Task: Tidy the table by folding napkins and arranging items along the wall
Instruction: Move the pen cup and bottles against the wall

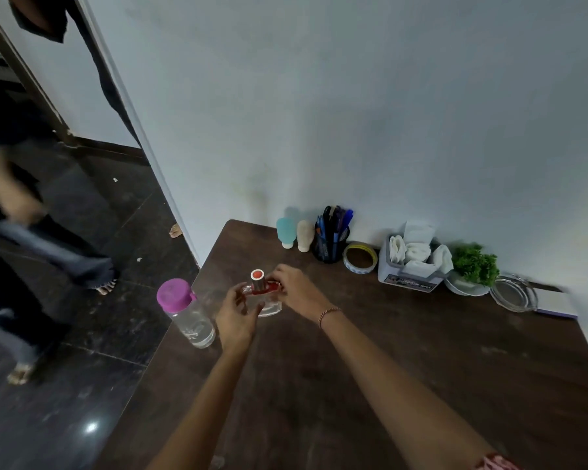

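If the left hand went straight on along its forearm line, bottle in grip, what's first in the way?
Likely the teal tube standing at the wall; bare table lies between it and the left hand holding the perfume bottle. Depth is unclear.

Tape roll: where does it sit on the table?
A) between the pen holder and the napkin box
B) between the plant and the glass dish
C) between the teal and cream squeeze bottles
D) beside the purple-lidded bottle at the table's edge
A: the tape roll lies flat with the pen holder just to its left and the napkin box just to its right.
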{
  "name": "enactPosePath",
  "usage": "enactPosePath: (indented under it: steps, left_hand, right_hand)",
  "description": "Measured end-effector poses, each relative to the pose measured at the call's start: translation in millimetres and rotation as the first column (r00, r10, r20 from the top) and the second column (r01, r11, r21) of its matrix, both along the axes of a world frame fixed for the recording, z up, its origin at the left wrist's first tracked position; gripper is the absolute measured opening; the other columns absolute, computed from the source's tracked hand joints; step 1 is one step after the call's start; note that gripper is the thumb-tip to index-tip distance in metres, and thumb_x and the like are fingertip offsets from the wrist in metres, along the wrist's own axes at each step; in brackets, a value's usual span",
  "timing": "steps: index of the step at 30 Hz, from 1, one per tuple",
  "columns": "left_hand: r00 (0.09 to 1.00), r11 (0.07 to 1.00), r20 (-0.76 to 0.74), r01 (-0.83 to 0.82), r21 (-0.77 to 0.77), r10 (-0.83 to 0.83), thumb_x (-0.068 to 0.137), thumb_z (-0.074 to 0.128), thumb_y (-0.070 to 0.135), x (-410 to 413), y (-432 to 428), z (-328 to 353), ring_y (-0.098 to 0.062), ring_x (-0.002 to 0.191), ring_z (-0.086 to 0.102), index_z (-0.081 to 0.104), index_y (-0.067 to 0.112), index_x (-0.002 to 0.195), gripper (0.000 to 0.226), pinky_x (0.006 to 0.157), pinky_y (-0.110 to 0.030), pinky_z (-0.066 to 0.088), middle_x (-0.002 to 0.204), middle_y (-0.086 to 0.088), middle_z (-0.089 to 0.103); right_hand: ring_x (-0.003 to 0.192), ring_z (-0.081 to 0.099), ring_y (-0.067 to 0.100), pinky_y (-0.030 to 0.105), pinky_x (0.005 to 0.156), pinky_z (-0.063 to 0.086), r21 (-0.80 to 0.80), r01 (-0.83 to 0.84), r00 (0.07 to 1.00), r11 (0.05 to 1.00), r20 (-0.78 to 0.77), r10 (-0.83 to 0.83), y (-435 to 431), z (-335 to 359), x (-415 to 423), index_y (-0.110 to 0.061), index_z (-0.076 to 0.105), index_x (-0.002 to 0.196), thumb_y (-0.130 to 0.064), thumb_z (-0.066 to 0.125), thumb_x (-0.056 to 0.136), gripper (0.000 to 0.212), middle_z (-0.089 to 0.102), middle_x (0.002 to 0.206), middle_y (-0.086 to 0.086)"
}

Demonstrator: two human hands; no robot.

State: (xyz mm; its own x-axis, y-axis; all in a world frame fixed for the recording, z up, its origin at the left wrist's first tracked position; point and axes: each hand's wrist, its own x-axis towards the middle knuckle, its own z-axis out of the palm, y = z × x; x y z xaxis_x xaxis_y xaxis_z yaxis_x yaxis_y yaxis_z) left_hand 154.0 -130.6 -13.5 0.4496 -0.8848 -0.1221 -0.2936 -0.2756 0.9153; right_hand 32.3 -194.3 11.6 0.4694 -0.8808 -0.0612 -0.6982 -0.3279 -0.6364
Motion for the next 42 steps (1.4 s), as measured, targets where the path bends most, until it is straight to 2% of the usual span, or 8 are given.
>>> enactPosePath:
  steps: [6,10,15,21,25,32,36,42]
  left_hand:
    - [0.996,0.999,0.082,-0.015,-0.036,0.018,0.076,0.075,0.004,5.6,-53.0,12.2,-0.01,0.087,0.058,0.064,0.007,0.106,0.032,0.082,-0.022,0.046,0.097,-0.001,0.066]
    - [0.998,0.998,0.057,-0.032,-0.057,0.036,0.074,0.074,0.0,8.7,-87.5,7.6,-0.012,0.085,0.062,0.064,0.01,0.098,0.027,0.081,-0.026,0.051,0.09,0.0,0.067]
    - [0.999,0.994,0.002,-0.04,-0.099,0.04,0.078,0.069,-0.001,11.4,-128.3,2.4,-0.011,0.086,0.061,0.065,0.012,0.101,0.027,0.085,-0.028,0.052,0.091,0.004,0.065]
    - [0.998,0.994,0.058,0.035,-0.107,-0.029,0.076,0.067,-0.007,25.2,-176.1,1.6,-0.009,0.087,0.06,0.065,0.004,0.107,0.033,0.075,-0.01,0.043,0.097,-0.001,0.066]
    - [0.994,0.992,0.088,0.071,-0.107,-0.062,0.076,0.063,-0.009,30.0,-191.3,-8.9,-0.01,0.086,0.06,0.066,0.004,0.107,0.034,0.067,0.0,0.04,0.098,-0.004,0.067]
    - [0.995,0.994,0.082,0.067,-0.087,-0.06,0.077,0.052,-0.014,27.7,-211.2,-22.1,-0.016,0.093,0.062,0.064,0.004,0.112,0.041,0.07,-0.001,0.042,0.106,-0.011,0.067]
    - [0.98,0.995,0.18,0.095,-0.027,-0.089,0.081,0.047,-0.012,23.7,-219.0,-29.8,-0.025,0.104,0.059,0.06,0.007,0.12,0.045,0.084,-0.02,0.042,0.113,-0.014,0.062]
    - [0.984,0.996,0.154,0.088,-0.003,-0.086,0.083,0.045,-0.014,18.3,-226.7,-35.4,-0.027,0.104,0.06,0.059,0.008,0.123,0.048,0.09,-0.026,0.046,0.113,-0.017,0.059]
  right_hand:
    - [0.096,0.056,0.018,0.02,0.086,0.042,-0.022,-0.059,0.998,0.998,-0.009,0.059,-59.6,15.6,-3.8,-0.004,0.064,0.114,-0.002,0.07,0.078,0.037,0.056,0.106,0.009]
    - [0.095,0.059,0.021,0.017,0.079,0.039,-0.063,-0.065,0.996,0.996,-0.068,0.061,-95.1,19.1,2.5,-0.006,0.067,0.111,-0.002,0.071,0.076,0.036,0.061,0.104,0.011]
    - [0.099,0.054,0.02,0.031,0.078,0.045,-0.175,-0.055,0.983,0.983,-0.181,0.022,-129.7,22.5,7.0,-0.018,0.066,0.115,-0.017,0.069,0.081,0.034,0.065,0.103,0.004]
    - [0.099,0.052,0.025,0.036,0.082,0.042,-0.269,0.023,0.971,0.963,-0.224,-0.086,-158.8,15.5,18.4,-0.02,0.068,0.112,-0.03,0.067,0.082,0.031,0.069,0.098,0.006]
    - [0.096,0.056,0.025,0.032,0.083,0.042,-0.262,0.069,0.97,0.962,-0.206,-0.126,-169.0,10.5,19.1,-0.022,0.067,0.114,-0.031,0.069,0.081,0.034,0.064,0.099,0.012]
    - [0.099,0.054,0.022,0.032,0.083,0.041,-0.309,0.128,0.959,0.943,-0.205,-0.197,-182.6,-13.1,26.7,-0.025,0.069,0.11,-0.037,0.065,0.083,0.03,0.071,0.093,0.003]
    - [0.098,0.054,0.021,0.033,0.08,0.039,-0.319,0.159,0.948,0.934,-0.216,-0.235,-188.5,-24.2,30.0,-0.024,0.07,0.106,-0.047,0.067,0.079,0.035,0.072,0.092,0.0]
    - [0.095,0.054,0.023,0.035,0.085,0.035,-0.312,0.186,0.939,0.932,-0.224,-0.262,-195.1,-36.6,26.3,-0.022,0.071,0.096,-0.058,0.061,0.078,0.042,0.072,0.089,0.002]
